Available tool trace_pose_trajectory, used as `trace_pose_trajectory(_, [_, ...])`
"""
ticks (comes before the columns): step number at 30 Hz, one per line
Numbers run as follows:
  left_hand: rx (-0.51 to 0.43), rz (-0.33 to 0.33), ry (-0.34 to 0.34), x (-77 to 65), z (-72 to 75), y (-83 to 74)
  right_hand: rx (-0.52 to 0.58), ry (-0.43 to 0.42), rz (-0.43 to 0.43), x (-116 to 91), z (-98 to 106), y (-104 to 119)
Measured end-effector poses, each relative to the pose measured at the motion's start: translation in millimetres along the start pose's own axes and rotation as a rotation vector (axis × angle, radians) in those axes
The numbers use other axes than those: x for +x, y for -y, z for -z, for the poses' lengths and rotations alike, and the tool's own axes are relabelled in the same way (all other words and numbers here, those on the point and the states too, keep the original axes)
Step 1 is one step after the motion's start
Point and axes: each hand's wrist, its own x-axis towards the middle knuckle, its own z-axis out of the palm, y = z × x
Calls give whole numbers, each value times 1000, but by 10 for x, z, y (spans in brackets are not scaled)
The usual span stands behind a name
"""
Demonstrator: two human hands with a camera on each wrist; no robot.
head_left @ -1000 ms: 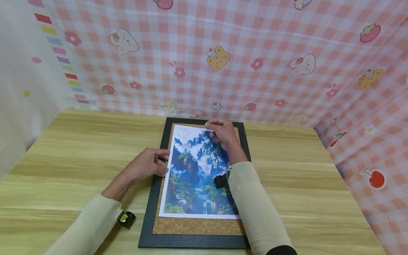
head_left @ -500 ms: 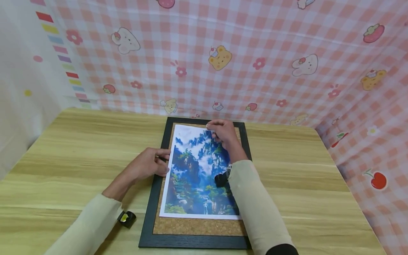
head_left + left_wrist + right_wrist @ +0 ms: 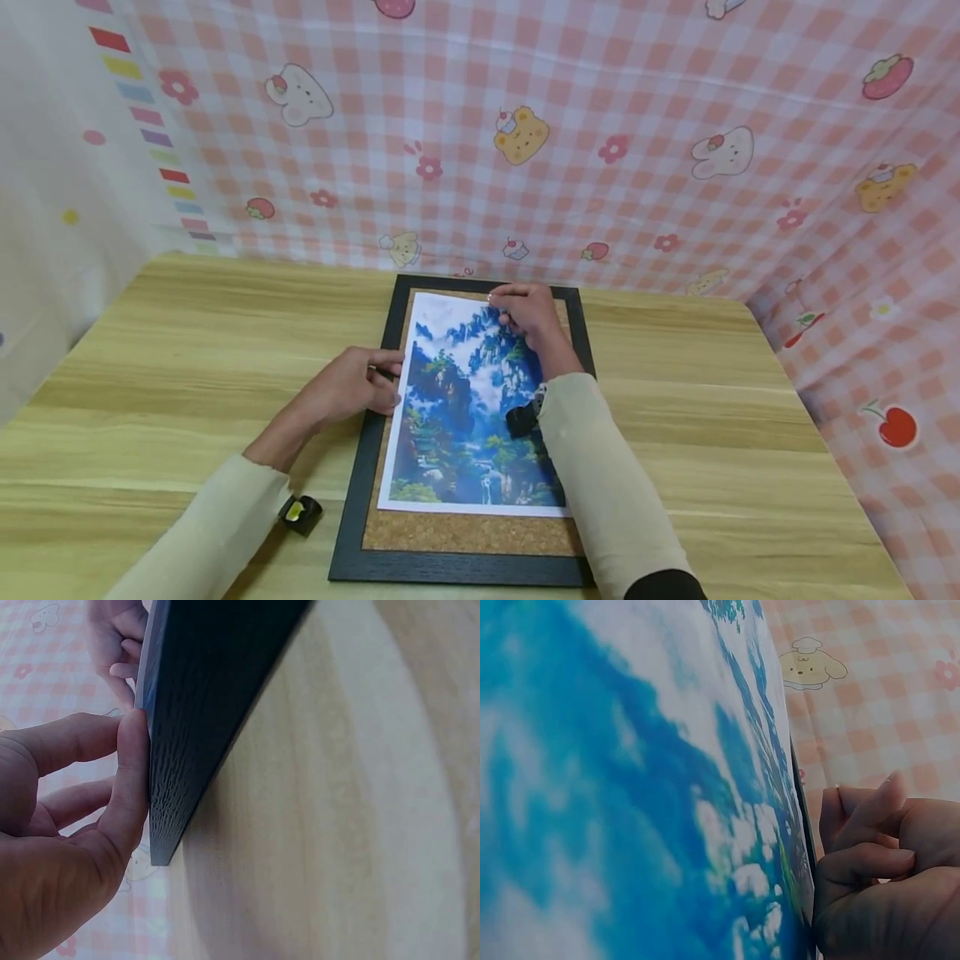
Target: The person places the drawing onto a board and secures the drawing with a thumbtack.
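Observation:
A landscape print [image 3: 450, 417] with blue mountains lies on a cork board [image 3: 465, 532] with a black frame [image 3: 356, 483]. At the print's left edge rests my left hand [image 3: 348, 383], its index finger and thumb apart, touching the paper. In the left wrist view the left hand [image 3: 82, 802] is close against the frame's side. Up at the print's top edge, my right hand [image 3: 534, 317] pinches a small shiny pin [image 3: 491, 297] between thumb and index finger. The right wrist view shows the right hand [image 3: 892, 862] with curled fingers beside the print; the pin is barely visible there.
Frame and print lie on a wood-grain table [image 3: 187, 375]. A pink checked cloth [image 3: 450, 100] with cartoon figures hangs behind and to the right. Dark wrist cameras [image 3: 300, 515] hang at both sleeves.
Both hands keep their places on the print. The whole scene has shifted very slightly to the right in the head view.

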Motion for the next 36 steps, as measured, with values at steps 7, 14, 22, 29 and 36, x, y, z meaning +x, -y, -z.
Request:
trace_pose_trajectory(7, [-20,-4,4,-6,-1,3,-39,8,-12,8,7,-13])
trace_pose_trajectory(14, [-15,-3,-1,-14,3,-5,-36,9,-16,10,7,-8])
trace_pose_trajectory(22, [-5,-4,-1,-15,10,1,-50,15,-20,32,-6,-11])
trace_pose_trajectory(29, [2,-11,-3,-8,9,-2,-54,14,-18,56,2,-18])
trace_pose_trajectory(36, [11,-13,0,-3,8,-2,-57,16,-44,78,0,-18])
